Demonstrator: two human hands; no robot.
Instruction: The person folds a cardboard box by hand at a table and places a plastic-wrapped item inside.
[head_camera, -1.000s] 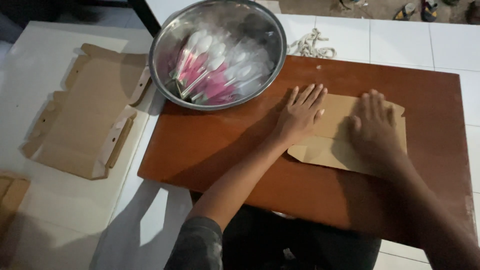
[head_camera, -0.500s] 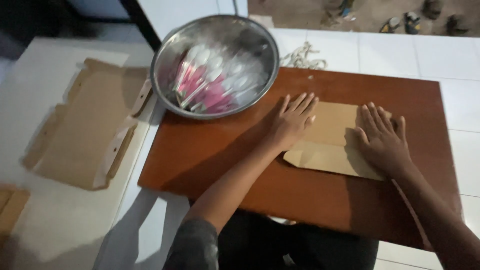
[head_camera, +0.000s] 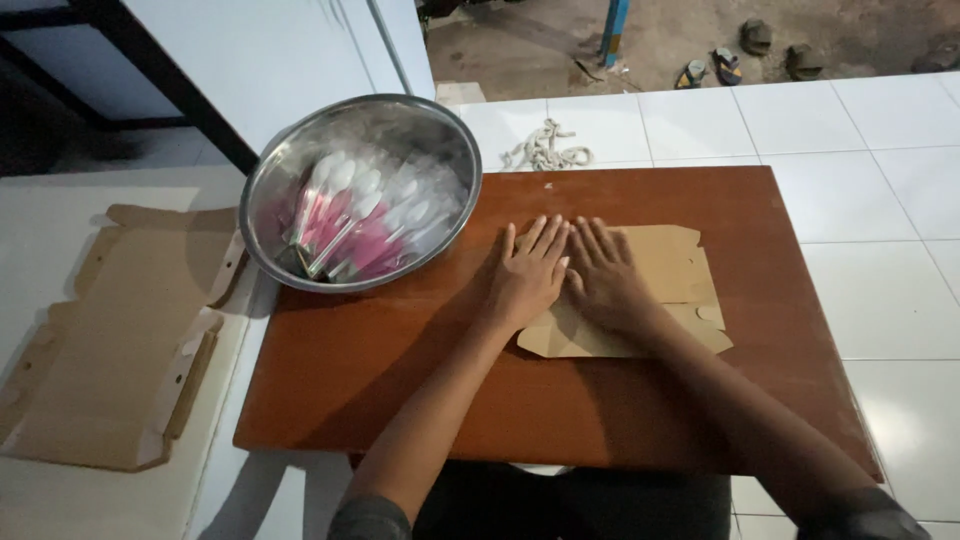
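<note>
One head-worn camera looks steeply down, close over the wooden board (head_camera: 560, 400).

Dim, warm indoor light, coming from above and slightly ahead. Forearms cast soft shadows toward the near edge of the wooden board (head_camera: 420, 400). Steel bowl (head_camera: 290, 170) shows mild glare on its rim. Upper left corner falls into darkness. Focus is fair at centre; slight wide-angle bending and grain near edges.
</note>
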